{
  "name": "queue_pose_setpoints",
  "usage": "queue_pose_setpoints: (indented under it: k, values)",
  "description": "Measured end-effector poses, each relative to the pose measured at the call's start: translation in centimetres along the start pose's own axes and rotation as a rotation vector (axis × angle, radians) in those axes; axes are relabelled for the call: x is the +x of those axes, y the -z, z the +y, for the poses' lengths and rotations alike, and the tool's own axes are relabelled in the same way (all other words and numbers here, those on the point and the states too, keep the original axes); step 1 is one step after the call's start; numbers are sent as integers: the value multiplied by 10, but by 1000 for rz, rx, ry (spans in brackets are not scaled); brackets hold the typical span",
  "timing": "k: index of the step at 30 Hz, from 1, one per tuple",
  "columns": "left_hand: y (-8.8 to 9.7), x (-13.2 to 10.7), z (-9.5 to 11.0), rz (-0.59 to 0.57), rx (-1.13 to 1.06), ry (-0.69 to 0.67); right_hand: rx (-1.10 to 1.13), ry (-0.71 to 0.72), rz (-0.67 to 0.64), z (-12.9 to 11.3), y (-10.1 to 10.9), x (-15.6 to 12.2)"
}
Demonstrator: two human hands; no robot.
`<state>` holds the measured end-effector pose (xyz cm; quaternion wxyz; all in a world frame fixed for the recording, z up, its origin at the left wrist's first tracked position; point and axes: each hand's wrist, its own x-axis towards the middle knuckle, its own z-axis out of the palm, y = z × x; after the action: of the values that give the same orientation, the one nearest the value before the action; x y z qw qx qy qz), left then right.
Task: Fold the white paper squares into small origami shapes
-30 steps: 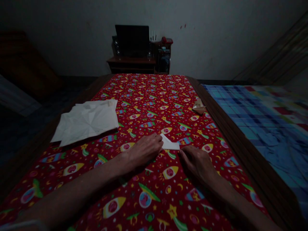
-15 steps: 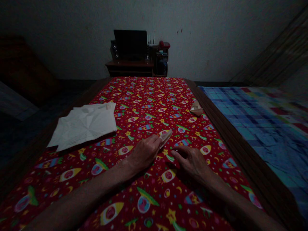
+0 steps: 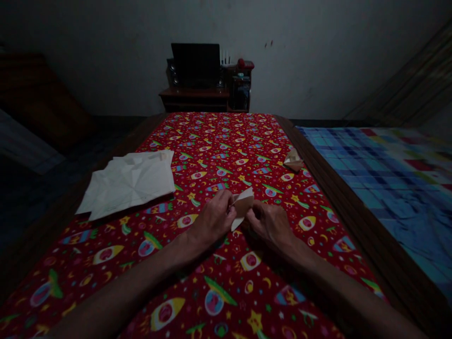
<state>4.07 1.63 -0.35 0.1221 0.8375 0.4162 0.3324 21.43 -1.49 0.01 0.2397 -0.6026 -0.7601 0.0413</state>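
Observation:
Between my hands, just above the red patterned cloth (image 3: 212, 254), is a small piece of folded paper (image 3: 243, 205), white on its edges and brownish on the face toward me. My left hand (image 3: 218, 214) grips its left side, the fingers curled and pressed together. On the opposite side, my right hand (image 3: 270, 222) pinches the paper's right edge between thumb and bent fingers. The fingers hide part of the folds. Off to the left lies a stack of creased white paper sheets (image 3: 132, 183). A second small folded paper piece (image 3: 293, 160) sits near the right edge of the cloth.
The cloth covers a table with a dark wooden border (image 3: 339, 188). Beyond its far end stand a dark monitor (image 3: 196, 65) and a small brown desk (image 3: 194, 94) against the wall. A blue plaid sheet (image 3: 356, 188) spreads out on the right.
My right hand has moved in from the right and taken the paper's edge. The folded paper has turned and opened out, showing its brownish face. The view has shifted slightly.

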Motion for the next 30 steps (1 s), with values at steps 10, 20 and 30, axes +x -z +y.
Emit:
queue_pose_setpoints:
  k: [10,20,30]
  values:
    - [8,7,3,-88,-155,0,-95,156,34,-8,1,0]
    - [-5,-2,-23,-7,-114,-24,194,17,-120,6,-5,9]
    - [-5,-8,-18,-152,30,24,-53,93,-83,15,-11,0]
